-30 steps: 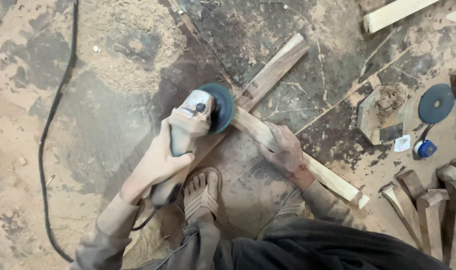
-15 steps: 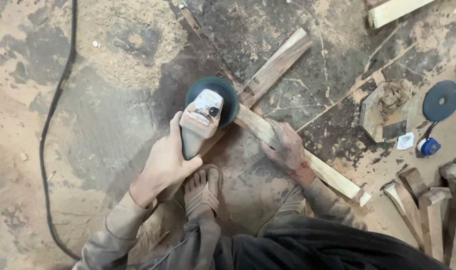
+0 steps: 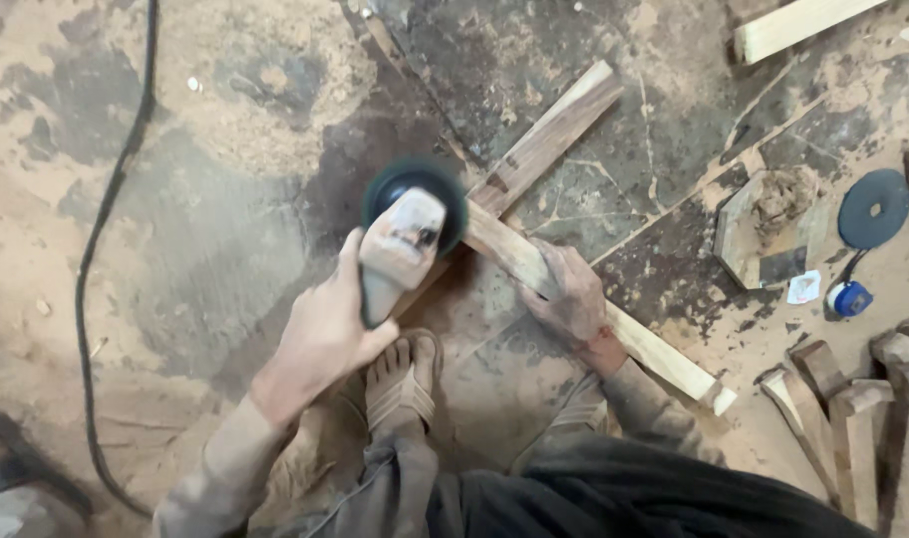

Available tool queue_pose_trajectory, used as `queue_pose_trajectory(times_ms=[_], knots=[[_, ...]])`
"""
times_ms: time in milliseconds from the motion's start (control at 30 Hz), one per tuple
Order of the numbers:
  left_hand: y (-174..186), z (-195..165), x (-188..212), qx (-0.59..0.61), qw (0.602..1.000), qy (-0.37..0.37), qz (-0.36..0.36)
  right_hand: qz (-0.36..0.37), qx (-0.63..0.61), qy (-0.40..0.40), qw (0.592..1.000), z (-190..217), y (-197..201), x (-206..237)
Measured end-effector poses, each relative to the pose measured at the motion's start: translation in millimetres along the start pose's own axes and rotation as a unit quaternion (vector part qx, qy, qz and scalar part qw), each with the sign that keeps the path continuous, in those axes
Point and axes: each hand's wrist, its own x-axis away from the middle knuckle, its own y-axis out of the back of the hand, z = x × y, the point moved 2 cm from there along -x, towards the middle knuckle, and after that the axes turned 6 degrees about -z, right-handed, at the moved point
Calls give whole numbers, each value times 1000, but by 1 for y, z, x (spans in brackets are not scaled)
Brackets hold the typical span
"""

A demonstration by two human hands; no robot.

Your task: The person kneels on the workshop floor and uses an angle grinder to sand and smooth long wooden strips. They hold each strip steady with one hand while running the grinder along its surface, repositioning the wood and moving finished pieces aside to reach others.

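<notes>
We are gripping the angle grinder [image 3: 403, 249] in our left hand [image 3: 325, 334], its disc touching the wooden strip [image 3: 614, 324] near the floor's [image 3: 175, 249] middle. Our right hand [image 3: 569, 294] is closing on that strip, pressing it down across another strip [image 3: 544, 139].

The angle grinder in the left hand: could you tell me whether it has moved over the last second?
Yes. The angle grinder has swung upright: its handle, earlier slanting towards the sandalled foot, now points straight down, gripped by the left hand.
</notes>
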Motion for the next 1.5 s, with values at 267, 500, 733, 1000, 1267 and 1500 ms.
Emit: queue_pose_trajectory(times_ms=[267, 500, 733, 1000, 1267, 1500], knots=[[19, 43, 56, 56, 991, 106, -64, 2, 7, 13, 1000, 0, -7, 3], [2, 56, 48, 253, 965, 17, -69, 13, 18, 1, 1000, 7, -7, -1], [2, 56, 43, 587, 793, 148, 63, 11, 12, -6, 1000, 6, -4, -1], [8, 45, 17, 588, 788, 137, 117, 3, 2, -4, 1000, 2, -1, 1], [20, 33, -22, 566, 809, 75, 139, 5, -1, -4, 1000, -2, 0, 2], [27, 36, -26, 564, 796, 138, 170, -5, 0, 2, 1000, 0, 3, 1]])
